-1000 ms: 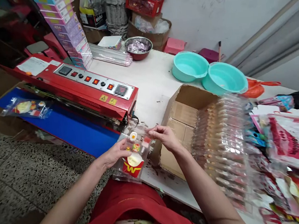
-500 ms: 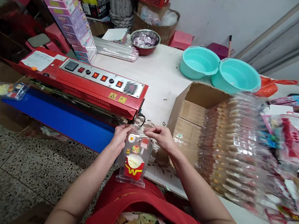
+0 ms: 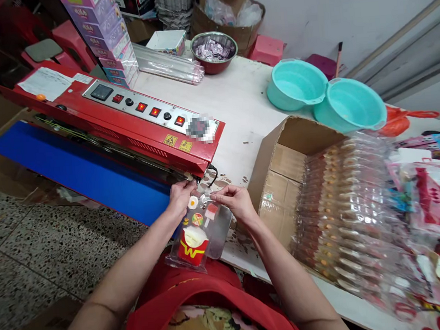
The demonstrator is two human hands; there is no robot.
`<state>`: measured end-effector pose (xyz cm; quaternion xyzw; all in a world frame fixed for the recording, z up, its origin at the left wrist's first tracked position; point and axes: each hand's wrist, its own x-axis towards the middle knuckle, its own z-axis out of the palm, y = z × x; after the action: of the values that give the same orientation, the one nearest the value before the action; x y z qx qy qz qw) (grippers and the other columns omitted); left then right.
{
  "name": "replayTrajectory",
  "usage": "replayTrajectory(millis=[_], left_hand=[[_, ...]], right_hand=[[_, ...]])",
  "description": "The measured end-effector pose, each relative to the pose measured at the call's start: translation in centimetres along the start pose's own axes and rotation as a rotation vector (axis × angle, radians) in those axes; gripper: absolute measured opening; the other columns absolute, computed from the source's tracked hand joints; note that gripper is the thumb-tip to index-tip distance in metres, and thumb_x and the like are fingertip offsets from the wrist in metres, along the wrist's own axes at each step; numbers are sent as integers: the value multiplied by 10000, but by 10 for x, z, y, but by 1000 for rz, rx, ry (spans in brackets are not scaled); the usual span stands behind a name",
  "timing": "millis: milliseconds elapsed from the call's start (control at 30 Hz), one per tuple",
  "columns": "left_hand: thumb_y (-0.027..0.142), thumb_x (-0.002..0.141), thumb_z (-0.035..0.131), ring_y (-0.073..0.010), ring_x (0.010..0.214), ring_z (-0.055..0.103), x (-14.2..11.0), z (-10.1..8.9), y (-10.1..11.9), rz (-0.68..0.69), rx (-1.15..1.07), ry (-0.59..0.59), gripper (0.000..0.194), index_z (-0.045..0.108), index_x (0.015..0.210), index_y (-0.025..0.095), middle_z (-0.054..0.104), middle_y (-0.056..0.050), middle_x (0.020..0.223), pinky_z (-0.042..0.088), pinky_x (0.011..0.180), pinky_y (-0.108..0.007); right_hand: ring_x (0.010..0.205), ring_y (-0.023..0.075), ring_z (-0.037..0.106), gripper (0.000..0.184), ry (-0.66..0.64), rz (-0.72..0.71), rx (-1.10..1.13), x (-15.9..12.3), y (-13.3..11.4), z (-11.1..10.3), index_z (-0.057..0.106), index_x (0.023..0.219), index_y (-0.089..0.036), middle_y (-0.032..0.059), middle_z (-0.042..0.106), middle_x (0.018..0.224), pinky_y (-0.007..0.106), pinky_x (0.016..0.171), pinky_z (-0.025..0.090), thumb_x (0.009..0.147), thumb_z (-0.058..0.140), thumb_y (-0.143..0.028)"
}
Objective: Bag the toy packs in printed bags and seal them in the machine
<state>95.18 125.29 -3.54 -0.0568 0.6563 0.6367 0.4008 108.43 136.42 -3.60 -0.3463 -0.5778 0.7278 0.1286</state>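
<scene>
A clear plastic bag (image 3: 193, 244) hangs from my two hands, with a printed red fries carton, a fried egg and a pink ice lolly showing in it. My left hand (image 3: 181, 199) pinches its upper left corner, close against the near end of the red sealing machine (image 3: 140, 136). At the upper right edge, my right hand (image 3: 235, 200) grips the bag between thumb and fingers. The blue conveyor belt (image 3: 77, 167) of the machine runs off to the left of my left hand.
Right of my hands, an open cardboard box (image 3: 270, 166) holds rows of filled clear bags (image 3: 339, 211). Behind are two turquoise basins (image 3: 295, 84), a metal bowl (image 3: 214, 52) of small packets and a stack of boxes (image 3: 106, 36). Loose packaging (image 3: 439, 202) lies far right.
The bag at the far left end of the belt has gone out of view. The held bag has swung slightly left at its bottom. Both hands keep their hold, and the view has shifted slightly.
</scene>
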Motion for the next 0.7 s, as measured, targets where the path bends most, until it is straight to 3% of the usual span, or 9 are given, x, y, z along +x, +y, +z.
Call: replayTrajectory(millis=[133, 267, 533, 633, 700], left_hand=[[340, 681, 768, -133, 477, 603, -3, -9, 1, -54, -27, -88, 263, 623, 741, 128, 671, -38, 601, 480, 460, -226], [221, 586, 821, -164, 628, 676, -5, -31, 3, -157, -28, -195, 395, 608, 909, 138, 714, -71, 795, 549, 542, -253], [116, 534, 776, -166, 614, 673, 9, -61, 18, -44, -103, -12, 420, 560, 893, 141, 708, -61, 766, 544, 530, -243], [128, 530, 753, -167, 604, 663, 22, -73, 26, 39, -68, 73, 373, 563, 850, 138, 691, -50, 729, 548, 569, -274], [137, 541, 734, -159, 593, 649, 34, -84, 36, 138, 6, 172, 341, 550, 827, 135, 667, -35, 700, 552, 609, -299]], right_hand=[[500, 142, 587, 388, 132, 11, 76, -3, 3, 2, 607, 595, -178, 8, 667, 575, 256, 491, 462, 480, 901, -403], [470, 130, 568, 407, 189, 19, 136, 3, 6, 2, 577, 603, -184, -13, 643, 550, 242, 461, 440, 471, 905, -385], [520, 166, 624, 493, 219, 27, 290, 37, 15, 47, 537, 698, -203, -32, 627, 559, 287, 516, 524, 428, 896, -408], [609, 170, 654, 523, 311, 2, 389, 36, 16, 58, 506, 773, -214, -31, 637, 636, 319, 604, 571, 482, 871, -449], [697, 161, 662, 501, 330, -32, 378, 24, 16, 54, 519, 843, -211, -18, 653, 737, 318, 666, 581, 551, 846, -453]])
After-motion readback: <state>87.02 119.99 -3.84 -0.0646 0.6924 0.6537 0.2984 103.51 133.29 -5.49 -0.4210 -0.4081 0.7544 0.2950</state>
